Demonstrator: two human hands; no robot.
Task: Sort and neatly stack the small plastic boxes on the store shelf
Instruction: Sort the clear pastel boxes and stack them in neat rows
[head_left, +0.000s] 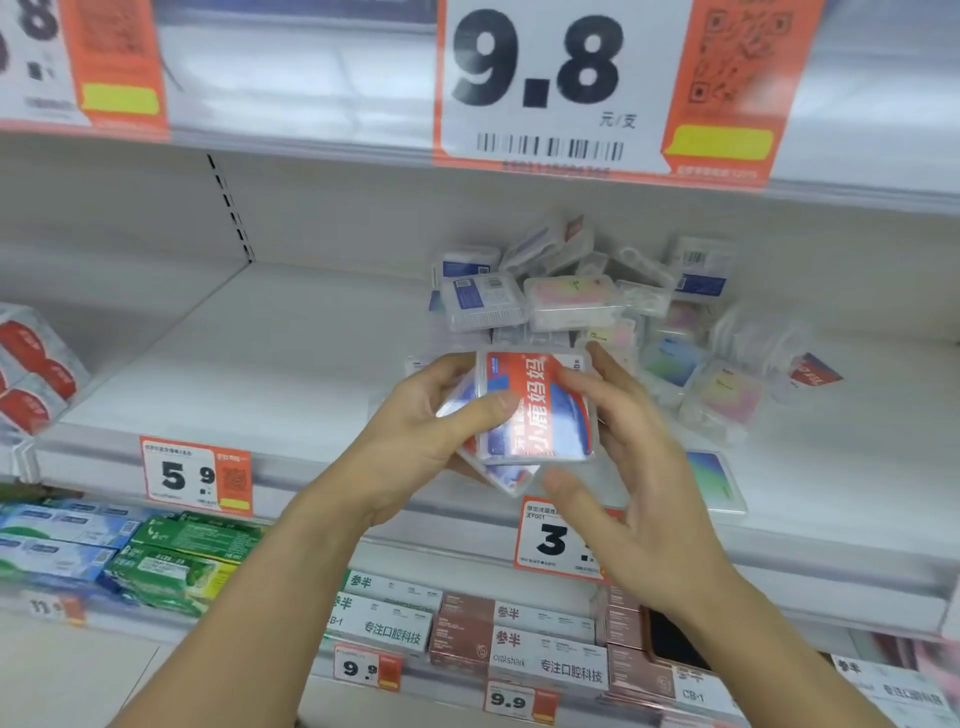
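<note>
Where boxes (571, 306) pile, white shelf (270, 353), seemingly steel.

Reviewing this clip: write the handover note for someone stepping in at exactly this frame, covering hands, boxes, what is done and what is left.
Left hand: grips a small stack of clear plastic boxes with red-and-blue labels, thumb across the front.
Right hand: fingers straight, steadying the stack's right edge.
The stack is held above the front of the white store shelf.
Done: a few red-label boxes gathered in hand.
Left: the jumbled pile of clear, pastel and blue-label boxes behind and to the right is unsorted; no neat stack stands on the shelf yet.
</note>
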